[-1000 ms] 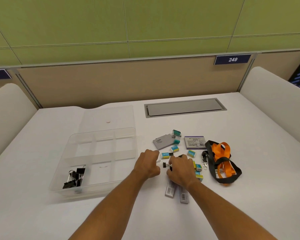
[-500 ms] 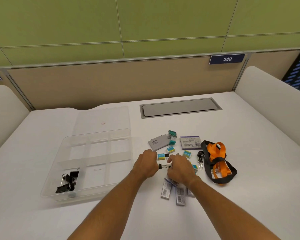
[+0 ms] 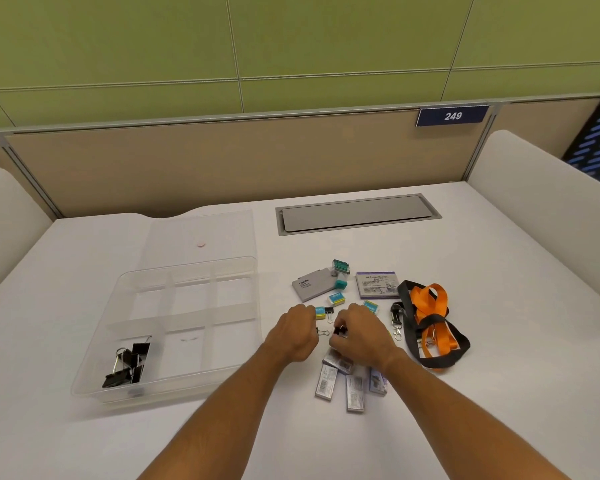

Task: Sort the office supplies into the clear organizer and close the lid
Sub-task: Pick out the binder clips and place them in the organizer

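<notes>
White table (image 3: 499,393) carries all items. Clear organizer (image 3: 94,368) sits left, lid (image 3: 222,230) lying open behind it; black binder clips (image 3: 129,365) occupy its near-left compartment. Orange and black lanyards (image 3: 430,323) lie right. Left hand (image 3: 293,334), fingers curled, pinches a small binder clip (image 3: 323,332). Right hand (image 3: 361,336) grips another black clip (image 3: 340,330) (mostly hidden). Staple boxes (image 3: 355,393) lie just below the hands.

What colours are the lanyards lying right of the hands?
Orange and black lanyards, tangled together; the head view shows them.
</notes>
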